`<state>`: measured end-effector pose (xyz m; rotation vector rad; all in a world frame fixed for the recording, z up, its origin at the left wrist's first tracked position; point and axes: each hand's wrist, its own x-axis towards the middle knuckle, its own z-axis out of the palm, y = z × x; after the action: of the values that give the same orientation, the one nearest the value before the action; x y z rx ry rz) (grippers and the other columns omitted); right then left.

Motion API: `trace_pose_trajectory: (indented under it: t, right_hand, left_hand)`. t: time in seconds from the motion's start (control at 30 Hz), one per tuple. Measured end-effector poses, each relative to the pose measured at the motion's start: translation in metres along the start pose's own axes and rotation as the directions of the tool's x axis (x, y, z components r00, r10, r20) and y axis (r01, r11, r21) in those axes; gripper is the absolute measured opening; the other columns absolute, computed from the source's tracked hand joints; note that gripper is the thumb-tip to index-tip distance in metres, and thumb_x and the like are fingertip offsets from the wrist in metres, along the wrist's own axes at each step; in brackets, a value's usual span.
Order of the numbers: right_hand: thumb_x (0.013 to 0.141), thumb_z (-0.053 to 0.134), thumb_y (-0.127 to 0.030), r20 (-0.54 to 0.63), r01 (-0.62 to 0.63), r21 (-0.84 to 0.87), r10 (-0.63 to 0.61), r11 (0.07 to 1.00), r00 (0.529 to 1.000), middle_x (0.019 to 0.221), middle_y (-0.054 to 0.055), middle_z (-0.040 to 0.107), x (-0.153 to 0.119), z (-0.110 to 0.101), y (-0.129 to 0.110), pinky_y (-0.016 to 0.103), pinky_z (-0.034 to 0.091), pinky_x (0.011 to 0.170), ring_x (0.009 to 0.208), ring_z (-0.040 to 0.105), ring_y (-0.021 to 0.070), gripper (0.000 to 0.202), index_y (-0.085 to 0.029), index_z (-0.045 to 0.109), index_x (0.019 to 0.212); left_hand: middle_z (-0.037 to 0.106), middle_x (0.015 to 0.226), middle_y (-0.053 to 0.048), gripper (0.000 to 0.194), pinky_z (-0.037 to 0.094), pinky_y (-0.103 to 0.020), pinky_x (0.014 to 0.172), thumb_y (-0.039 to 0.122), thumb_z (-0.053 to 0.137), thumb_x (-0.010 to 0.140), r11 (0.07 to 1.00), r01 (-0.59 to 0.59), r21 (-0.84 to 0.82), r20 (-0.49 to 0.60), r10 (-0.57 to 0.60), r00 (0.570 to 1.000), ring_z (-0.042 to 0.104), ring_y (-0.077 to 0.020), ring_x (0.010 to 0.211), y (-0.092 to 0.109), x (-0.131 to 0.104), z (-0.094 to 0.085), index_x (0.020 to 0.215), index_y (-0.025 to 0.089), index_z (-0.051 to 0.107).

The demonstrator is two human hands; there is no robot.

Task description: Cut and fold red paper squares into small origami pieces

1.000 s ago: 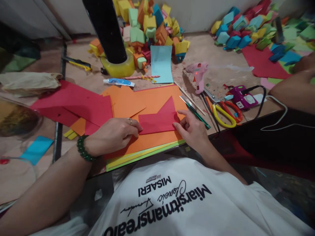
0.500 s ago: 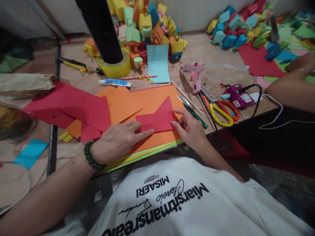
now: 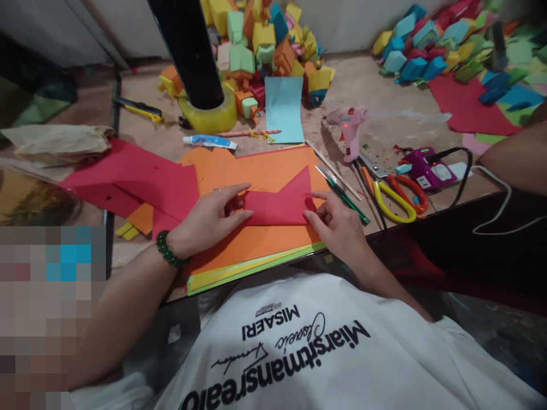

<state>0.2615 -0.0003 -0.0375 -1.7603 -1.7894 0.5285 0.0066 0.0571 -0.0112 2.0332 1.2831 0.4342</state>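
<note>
A folded red paper [image 3: 277, 208] lies on a stack of coloured sheets, its pointed flap rising at the upper right. My left hand [image 3: 216, 215], with a green bead bracelet at the wrist, grips the paper's left end between thumb and fingers. At the other end, my right hand [image 3: 337, 223] pinches the right edge, thumb below and forefinger above. Beneath both hands spreads an orange sheet [image 3: 248, 246], with yellow and green sheets showing at its front edge. More red paper [image 3: 158, 176] lies left of my left hand.
Right of the stack lie a green pen-like tool [image 3: 348, 202], scissors [image 3: 395, 205], a pink glue gun [image 3: 350, 128] and a purple power adapter [image 3: 431, 168]. Folded paper pieces [image 3: 262, 42] are heaped behind a tape roll [image 3: 209, 117]. Another person's arm [image 3: 508, 145] reaches in at right.
My left hand has gone from pressing the lower fold with its forefinger to gripping the paper's left end. My right hand stays at the right edge. The view has shifted slightly.
</note>
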Motion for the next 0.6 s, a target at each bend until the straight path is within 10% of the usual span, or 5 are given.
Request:
trace_pose_trajectory:
  t: [0.6]
  right_hand:
    - [0.086, 0.054, -0.037, -0.005, 0.014, -0.008, -0.014, 1.0, 1.0, 0.064, -0.001, 0.06, 0.001, 0.0, -0.001, 0.026, 0.037, 0.055, 0.055, 0.054, 0.0149, 0.035, -0.018, 0.059, 0.114]
  left_hand:
    - [0.059, 0.067, 0.002, 0.067, 0.042, -0.025, 0.057, 0.042, 0.059, 0.077, 0.995, 0.037, -0.089, 0.045, -0.034, 0.998, 0.052, -0.0133, 0.058, 0.011, -0.003, -0.002, 0.136, 0.013, 0.047]
